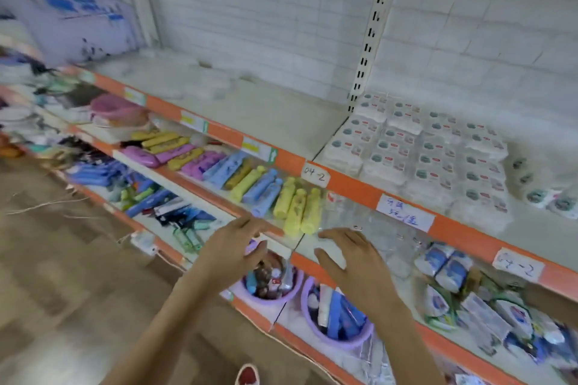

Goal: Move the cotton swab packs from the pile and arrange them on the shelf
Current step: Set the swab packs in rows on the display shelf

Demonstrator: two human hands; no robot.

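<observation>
Both hands hold nothing right now. Our left hand (233,247) has its fingers spread and loose, out in front of the orange edge of the middle shelf (200,194). Our right hand (350,259) is spread too, palm down, in front of some clear plastic packs (369,225) on that same shelf. We cannot tell if the fingers touch the packs, because the picture is blurry.

The cotton swab packs (416,153) sit in neat rows on the top shelf (250,103), on the right side past the white post (366,50). A few round tubs (544,197) stand just beside them, further right. Most of the left part of that shelf is bare. We cannot see the pile that the packs come from.

Yellow, blue and purple soft cases (250,178) lie side by side on the middle shelf, left of the clear packs. Two purple bowls (337,316) full of small things sit on the shelf below our hands.

We think we are between packs, with our hands free and ready for more. Next we need to find the pile, take some packs with both hands, lift them up, and set them next to the rows so they line up straight.
</observation>
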